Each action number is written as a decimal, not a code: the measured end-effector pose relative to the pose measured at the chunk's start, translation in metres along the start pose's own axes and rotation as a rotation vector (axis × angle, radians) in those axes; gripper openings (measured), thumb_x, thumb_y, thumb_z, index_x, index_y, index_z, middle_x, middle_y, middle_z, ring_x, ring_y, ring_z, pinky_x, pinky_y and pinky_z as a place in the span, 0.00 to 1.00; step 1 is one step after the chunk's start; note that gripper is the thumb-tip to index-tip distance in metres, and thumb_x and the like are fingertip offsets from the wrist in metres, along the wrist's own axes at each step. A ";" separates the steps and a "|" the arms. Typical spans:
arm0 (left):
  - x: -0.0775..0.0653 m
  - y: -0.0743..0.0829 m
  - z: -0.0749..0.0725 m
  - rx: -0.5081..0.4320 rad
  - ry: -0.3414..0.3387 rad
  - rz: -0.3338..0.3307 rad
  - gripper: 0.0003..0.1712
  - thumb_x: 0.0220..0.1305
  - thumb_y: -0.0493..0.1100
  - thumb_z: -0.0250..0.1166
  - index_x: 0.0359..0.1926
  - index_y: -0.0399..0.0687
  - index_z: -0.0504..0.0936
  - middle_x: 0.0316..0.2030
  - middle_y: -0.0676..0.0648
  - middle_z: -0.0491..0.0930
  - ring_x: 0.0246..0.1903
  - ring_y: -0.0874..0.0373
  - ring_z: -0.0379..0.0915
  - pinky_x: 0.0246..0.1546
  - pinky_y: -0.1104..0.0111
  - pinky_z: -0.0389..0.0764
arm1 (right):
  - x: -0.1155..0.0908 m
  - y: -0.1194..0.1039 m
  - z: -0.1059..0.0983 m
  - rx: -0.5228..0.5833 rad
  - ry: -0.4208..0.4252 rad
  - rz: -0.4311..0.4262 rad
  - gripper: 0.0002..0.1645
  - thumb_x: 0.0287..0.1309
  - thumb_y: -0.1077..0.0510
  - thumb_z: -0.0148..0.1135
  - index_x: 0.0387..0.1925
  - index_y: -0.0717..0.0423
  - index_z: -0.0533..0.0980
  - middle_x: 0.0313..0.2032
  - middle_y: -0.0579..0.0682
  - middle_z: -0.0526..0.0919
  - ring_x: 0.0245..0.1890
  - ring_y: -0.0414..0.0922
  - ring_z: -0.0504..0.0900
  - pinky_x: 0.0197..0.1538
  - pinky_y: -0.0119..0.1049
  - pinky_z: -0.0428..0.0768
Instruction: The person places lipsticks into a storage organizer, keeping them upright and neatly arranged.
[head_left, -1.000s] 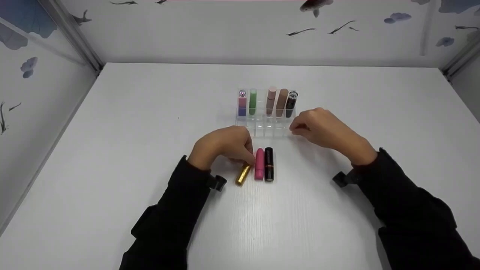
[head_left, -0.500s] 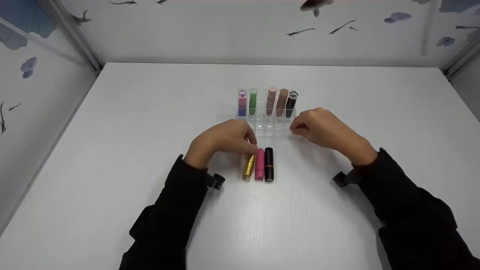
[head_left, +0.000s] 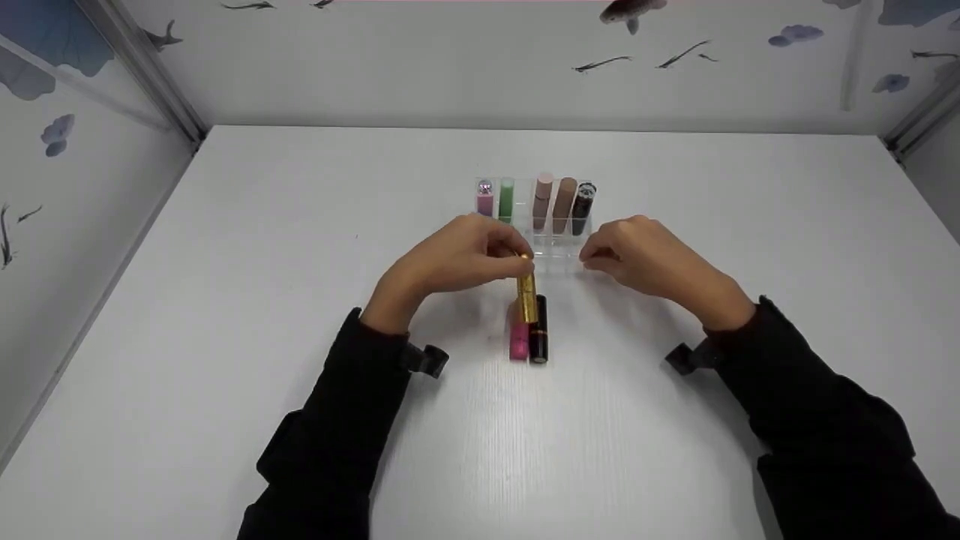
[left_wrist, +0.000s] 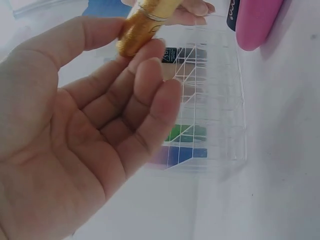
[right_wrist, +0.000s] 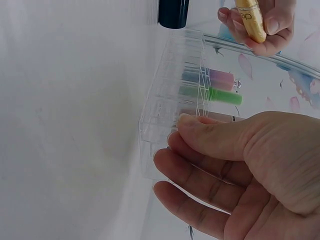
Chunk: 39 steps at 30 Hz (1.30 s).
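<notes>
My left hand (head_left: 465, 259) pinches a gold lipstick tube (head_left: 528, 300) between thumb and fingertips, its lower end hanging over the tubes on the table. In the left wrist view the gold lipstick tube (left_wrist: 150, 22) slants up from the fingertips. A clear lipstick organizer (head_left: 555, 247) stands just beyond. At its right front end, my right hand (head_left: 645, 251) holds the edge with thumb and finger. A pink tube (head_left: 518, 341) and a black lipstick (head_left: 538, 345) lie side by side before the organizer; the gold tube partly covers the pink one.
In the organizer's back row stand a pink tube with a jewelled top (head_left: 485, 196), a green tube (head_left: 506, 196), a pale pink tube (head_left: 542, 199), a brown tube (head_left: 564, 204) and a black tube (head_left: 583, 206). Printed panels (head_left: 450, 67) rise behind the white table.
My left hand has lifted the gold lipstick tube off the table, carrying it right and away from me, toward the organizer and over the pink tube. The right hand has stayed put.
</notes>
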<state>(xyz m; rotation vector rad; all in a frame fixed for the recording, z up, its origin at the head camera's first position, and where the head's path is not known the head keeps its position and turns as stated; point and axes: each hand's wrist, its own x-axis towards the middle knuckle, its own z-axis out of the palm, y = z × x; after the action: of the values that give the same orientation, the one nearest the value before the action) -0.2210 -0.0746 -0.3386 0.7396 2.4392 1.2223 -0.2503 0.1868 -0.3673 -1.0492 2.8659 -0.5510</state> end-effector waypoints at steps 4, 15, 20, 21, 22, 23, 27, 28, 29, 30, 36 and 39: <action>0.000 0.000 -0.001 -0.107 0.043 0.032 0.10 0.59 0.46 0.64 0.40 0.50 0.85 0.32 0.51 0.83 0.30 0.60 0.75 0.34 0.68 0.77 | 0.000 -0.001 0.000 -0.008 -0.002 0.001 0.05 0.54 0.63 0.65 0.33 0.54 0.85 0.30 0.46 0.86 0.29 0.39 0.79 0.34 0.35 0.77; 0.006 0.002 0.005 -0.318 0.151 0.080 0.11 0.60 0.48 0.65 0.41 0.49 0.83 0.34 0.49 0.82 0.33 0.53 0.76 0.37 0.67 0.80 | -0.002 0.001 0.000 -0.010 0.015 -0.038 0.05 0.54 0.64 0.65 0.33 0.55 0.84 0.30 0.47 0.86 0.30 0.39 0.81 0.34 0.36 0.79; 0.009 0.006 0.013 -0.329 0.309 0.063 0.13 0.61 0.49 0.64 0.44 0.49 0.82 0.34 0.48 0.82 0.32 0.59 0.75 0.35 0.69 0.78 | -0.001 0.002 0.000 -0.009 -0.002 -0.018 0.05 0.54 0.63 0.66 0.33 0.55 0.85 0.30 0.47 0.86 0.29 0.39 0.81 0.34 0.35 0.79; 0.010 0.007 0.015 -0.334 0.344 0.063 0.14 0.61 0.49 0.64 0.45 0.48 0.82 0.35 0.48 0.82 0.33 0.59 0.76 0.36 0.69 0.78 | 0.000 0.002 0.000 -0.006 -0.006 -0.012 0.05 0.54 0.63 0.66 0.33 0.55 0.85 0.31 0.47 0.86 0.29 0.39 0.81 0.34 0.35 0.79; 0.011 0.008 0.017 -0.337 0.378 0.068 0.15 0.61 0.48 0.64 0.46 0.47 0.81 0.36 0.48 0.82 0.34 0.59 0.77 0.37 0.69 0.78 | 0.000 0.002 0.000 -0.004 -0.009 -0.004 0.05 0.54 0.63 0.66 0.33 0.54 0.85 0.31 0.47 0.86 0.29 0.39 0.80 0.34 0.35 0.79; 0.012 0.009 0.019 -0.345 0.407 0.074 0.16 0.62 0.48 0.64 0.47 0.46 0.81 0.37 0.48 0.82 0.35 0.59 0.78 0.38 0.69 0.79 | 0.000 0.002 0.000 0.001 -0.012 0.003 0.05 0.54 0.63 0.66 0.34 0.54 0.85 0.31 0.46 0.86 0.29 0.39 0.80 0.34 0.35 0.79; 0.010 0.013 0.025 -0.366 0.493 0.103 0.18 0.62 0.48 0.64 0.49 0.43 0.79 0.38 0.48 0.83 0.37 0.59 0.79 0.40 0.69 0.79 | 0.000 0.002 0.001 0.019 -0.025 0.031 0.05 0.53 0.61 0.67 0.34 0.54 0.85 0.32 0.46 0.86 0.30 0.39 0.80 0.34 0.35 0.78; 0.009 0.014 0.026 -0.366 0.506 0.109 0.18 0.62 0.48 0.64 0.50 0.43 0.79 0.38 0.48 0.83 0.37 0.60 0.79 0.40 0.69 0.79 | 0.000 0.002 0.001 0.021 -0.028 0.035 0.05 0.53 0.61 0.67 0.34 0.54 0.85 0.32 0.46 0.87 0.30 0.39 0.80 0.34 0.35 0.78; 0.008 0.015 0.027 -0.366 0.516 0.112 0.18 0.62 0.47 0.64 0.50 0.43 0.79 0.38 0.48 0.83 0.37 0.60 0.79 0.41 0.69 0.79 | 0.000 0.002 0.001 0.023 -0.031 0.039 0.05 0.53 0.61 0.67 0.34 0.54 0.85 0.32 0.46 0.87 0.30 0.39 0.80 0.34 0.34 0.78; 0.007 0.015 0.028 -0.364 0.524 0.118 0.18 0.61 0.47 0.64 0.49 0.44 0.79 0.38 0.49 0.83 0.37 0.60 0.79 0.41 0.69 0.79 | 0.001 0.002 0.001 0.024 -0.034 0.044 0.05 0.53 0.61 0.67 0.34 0.54 0.85 0.32 0.46 0.87 0.29 0.39 0.80 0.34 0.34 0.78; 0.002 0.015 0.029 -0.372 0.545 0.129 0.16 0.60 0.45 0.66 0.48 0.44 0.80 0.39 0.48 0.84 0.38 0.60 0.80 0.42 0.70 0.80 | 0.001 0.001 -0.003 0.010 -0.058 0.071 0.08 0.54 0.60 0.67 0.38 0.52 0.84 0.33 0.46 0.86 0.30 0.39 0.80 0.34 0.34 0.78; -0.003 0.021 0.027 -0.387 0.549 0.102 0.17 0.61 0.42 0.65 0.49 0.40 0.79 0.40 0.45 0.84 0.39 0.57 0.80 0.43 0.70 0.79 | -0.001 0.000 -0.008 0.004 -0.050 0.084 0.12 0.54 0.58 0.67 0.42 0.52 0.83 0.36 0.46 0.86 0.33 0.40 0.82 0.35 0.36 0.79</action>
<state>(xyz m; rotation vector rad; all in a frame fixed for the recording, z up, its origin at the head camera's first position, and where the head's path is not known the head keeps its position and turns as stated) -0.1987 -0.0485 -0.3369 0.4598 2.4468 2.0887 -0.2503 0.1898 -0.3599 -0.9240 2.8485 -0.5170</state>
